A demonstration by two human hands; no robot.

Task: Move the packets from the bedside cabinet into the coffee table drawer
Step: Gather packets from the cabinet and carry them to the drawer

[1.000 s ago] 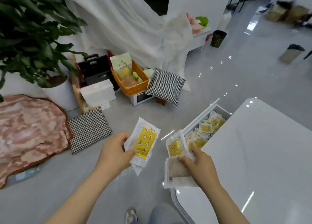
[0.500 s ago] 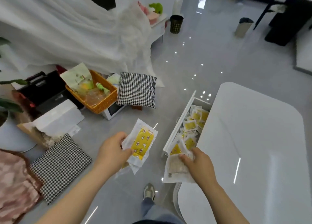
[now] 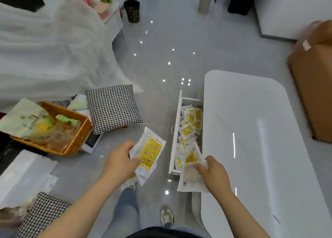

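Note:
My left hand (image 3: 120,161) grips a small stack of white packets with yellow printed fronts (image 3: 150,150), held above the floor just left of the open drawer. My right hand (image 3: 212,173) pinches more packets (image 3: 189,179), the lowest one showing its pale back side, over the near end of the drawer. The white coffee table drawer (image 3: 177,123) is pulled out to the left from under the glossy white coffee table (image 3: 251,130) and holds several yellow-and-white packets (image 3: 188,128). The bedside cabinet is not clearly in view.
A houndstooth cushion (image 3: 113,108) and an orange wicker basket (image 3: 77,140) of goods stand on the floor at left. A second cushion (image 3: 41,214) and white boxes (image 3: 23,175) lie at lower left. A brown cardboard box (image 3: 312,87) sits at right. My feet (image 3: 166,217) stand by the table.
The view has swung right and tilted down, so the drawer and table sit more central. Both hands still hold their packets; the right hand is now over the drawer's near end.

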